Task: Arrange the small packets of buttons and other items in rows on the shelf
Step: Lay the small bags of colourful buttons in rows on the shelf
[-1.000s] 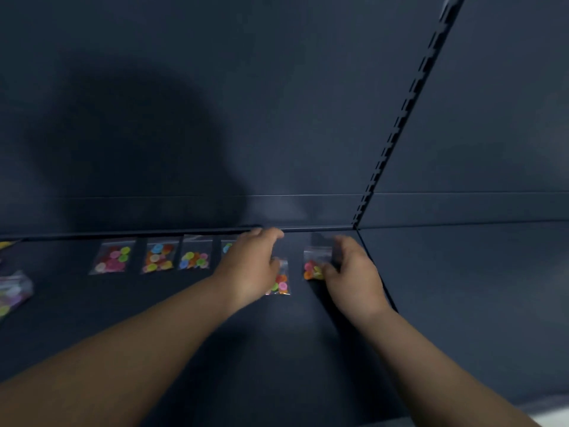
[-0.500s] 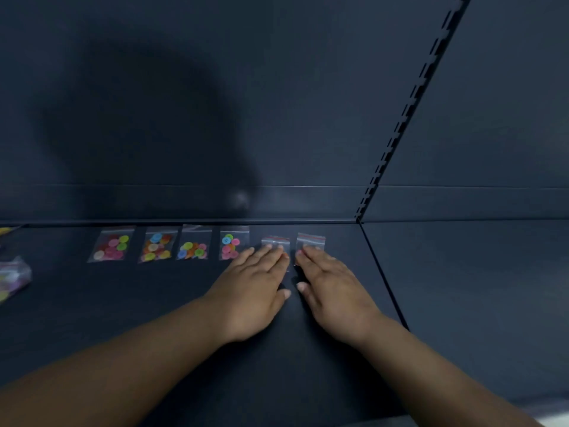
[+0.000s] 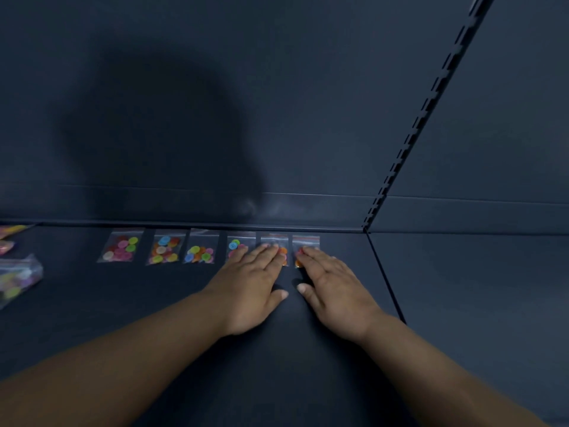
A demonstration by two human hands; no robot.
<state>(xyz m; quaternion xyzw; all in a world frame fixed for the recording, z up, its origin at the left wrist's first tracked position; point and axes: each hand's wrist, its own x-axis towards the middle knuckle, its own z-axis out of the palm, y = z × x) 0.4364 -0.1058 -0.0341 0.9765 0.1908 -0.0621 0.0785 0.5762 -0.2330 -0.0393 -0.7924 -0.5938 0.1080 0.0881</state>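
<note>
A row of six small clear packets of coloured buttons is lying along the back of the dark shelf (image 3: 277,365), just in front of the back panel (image 3: 308,87). From the left, the first packet (image 3: 120,249), second packet (image 3: 164,251) and third packet (image 3: 201,251) are sitting untouched, side by side with narrow gaps between them. The left hand (image 3: 252,288) is lying flat and released on the shelf, fingers straight, its fingertips pressing on the fourth packet (image 3: 238,243) and the fifth packet (image 3: 275,240). The right hand (image 3: 335,291) is also lying flat and released, grasping nothing, its fingertips resting on the sixth packet (image 3: 306,241) at the right end of the row, near the slotted rail (image 3: 415,131). The two thumbs are pointing at each other, close but apart. At the far left edge, a loose heap of packets (image 3: 17,278) is lying well apart from the row.
</note>
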